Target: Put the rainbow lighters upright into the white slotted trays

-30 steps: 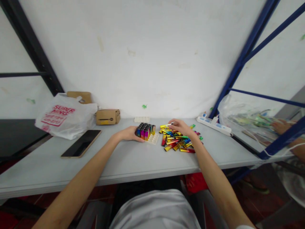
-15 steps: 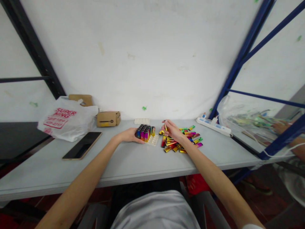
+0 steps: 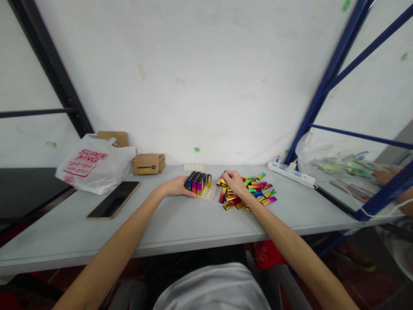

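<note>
A white slotted tray (image 3: 209,194) lies on the grey table (image 3: 180,219), partly filled with several upright metallic coloured lighters (image 3: 197,181). My left hand (image 3: 177,187) rests against the tray's left side, fingers curled on it. To the right lies a loose pile of shiny coloured lighters (image 3: 251,190). My right hand (image 3: 232,183) sits over the pile's left end, fingers pinched together near one lighter; what they hold is too small to make out.
A smartphone (image 3: 113,199), a white plastic bag (image 3: 93,164) and a small cardboard box (image 3: 149,164) are at the left. A spare white tray (image 3: 193,166) lies by the wall. A power strip (image 3: 292,173) and a clear bag (image 3: 342,161) are at the right, near another person's hand (image 3: 383,175).
My right hand drew back from the pile's far right to its left end, closing into a pinch. My left hand stayed on the tray. The view shifted slightly.
</note>
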The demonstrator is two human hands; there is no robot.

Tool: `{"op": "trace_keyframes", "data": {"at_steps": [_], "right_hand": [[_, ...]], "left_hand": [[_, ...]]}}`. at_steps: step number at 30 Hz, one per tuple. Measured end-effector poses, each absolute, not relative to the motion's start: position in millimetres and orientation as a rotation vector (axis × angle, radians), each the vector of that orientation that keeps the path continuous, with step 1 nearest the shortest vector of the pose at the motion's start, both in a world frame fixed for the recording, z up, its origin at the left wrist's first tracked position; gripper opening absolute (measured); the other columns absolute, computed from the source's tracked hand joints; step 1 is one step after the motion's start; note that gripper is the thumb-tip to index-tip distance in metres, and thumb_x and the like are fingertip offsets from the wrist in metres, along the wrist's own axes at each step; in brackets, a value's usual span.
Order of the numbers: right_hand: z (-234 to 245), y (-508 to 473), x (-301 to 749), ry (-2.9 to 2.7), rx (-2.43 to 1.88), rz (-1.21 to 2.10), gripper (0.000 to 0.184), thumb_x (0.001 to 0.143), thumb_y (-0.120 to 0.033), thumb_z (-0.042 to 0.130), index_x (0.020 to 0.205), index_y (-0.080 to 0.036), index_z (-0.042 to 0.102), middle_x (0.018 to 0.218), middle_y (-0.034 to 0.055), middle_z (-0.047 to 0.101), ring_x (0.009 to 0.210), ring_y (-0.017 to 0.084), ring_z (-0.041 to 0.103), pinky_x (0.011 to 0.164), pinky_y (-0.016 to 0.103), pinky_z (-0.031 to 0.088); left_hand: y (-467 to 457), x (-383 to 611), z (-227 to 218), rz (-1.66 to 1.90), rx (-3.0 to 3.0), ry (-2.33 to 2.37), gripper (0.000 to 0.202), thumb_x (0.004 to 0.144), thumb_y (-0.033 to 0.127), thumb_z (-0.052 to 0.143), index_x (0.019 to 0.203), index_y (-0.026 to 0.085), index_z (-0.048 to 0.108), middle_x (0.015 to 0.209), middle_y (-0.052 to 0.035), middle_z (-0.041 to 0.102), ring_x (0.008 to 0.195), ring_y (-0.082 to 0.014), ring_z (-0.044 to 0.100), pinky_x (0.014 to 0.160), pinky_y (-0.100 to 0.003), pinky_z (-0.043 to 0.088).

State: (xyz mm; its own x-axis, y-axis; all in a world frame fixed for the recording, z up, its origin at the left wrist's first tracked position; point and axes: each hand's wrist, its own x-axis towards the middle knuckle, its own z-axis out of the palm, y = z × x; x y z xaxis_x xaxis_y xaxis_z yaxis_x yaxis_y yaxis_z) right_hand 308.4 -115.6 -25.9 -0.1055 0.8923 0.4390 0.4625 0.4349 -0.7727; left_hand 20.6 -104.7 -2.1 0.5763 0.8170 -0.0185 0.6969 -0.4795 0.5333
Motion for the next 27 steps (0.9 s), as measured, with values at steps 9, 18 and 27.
{"op": "trace_keyframes", "data": {"at_steps": [9, 18, 27], "right_hand": [[-24, -123, 302, -1.813, -1.144, 0.43, 0.038, 0.092, -0.048, 0.048, 0.066, -0.021, 0.045, 0.058, -0.0052, 0.039, 0.057, 0.012, 0.039, 0.056, 0.025, 0.029], [-16, -135, 292, -2.004, -0.948, 0.161, 0.037, 0.099, -0.048, 0.045, 0.089, -0.018, 0.064, 0.088, 0.0067, 0.061, 0.085, 0.018, 0.057, 0.077, 0.028, 0.043], [-22, -131, 290, -2.131, -1.052, 0.078, 0.034, 0.101, -0.045, 0.048, 0.087, -0.019, 0.064, 0.07, 0.0012, 0.065, 0.062, 0.014, 0.055, 0.062, 0.024, 0.033]], "left_hand": [[-106, 21, -1, 0.327, 2.323, 1.198, 0.082, 0.059, 0.067, 0.079, 0.125, 0.021, 0.064, 0.125, -0.003, 0.071, 0.114, -0.0287, 0.064, 0.1, -0.032, 0.047], [-109, 22, 1, 0.321, 2.307, 1.223, 0.08, 0.06, 0.066, 0.079, 0.124, 0.02, 0.065, 0.117, -0.0029, 0.074, 0.108, -0.0282, 0.066, 0.095, -0.032, 0.05], [-106, 21, -2, 0.336, 2.308, 1.202, 0.075, 0.06, 0.065, 0.079, 0.119, 0.02, 0.067, 0.115, -0.0022, 0.074, 0.105, -0.0269, 0.067, 0.092, -0.031, 0.05]]}}
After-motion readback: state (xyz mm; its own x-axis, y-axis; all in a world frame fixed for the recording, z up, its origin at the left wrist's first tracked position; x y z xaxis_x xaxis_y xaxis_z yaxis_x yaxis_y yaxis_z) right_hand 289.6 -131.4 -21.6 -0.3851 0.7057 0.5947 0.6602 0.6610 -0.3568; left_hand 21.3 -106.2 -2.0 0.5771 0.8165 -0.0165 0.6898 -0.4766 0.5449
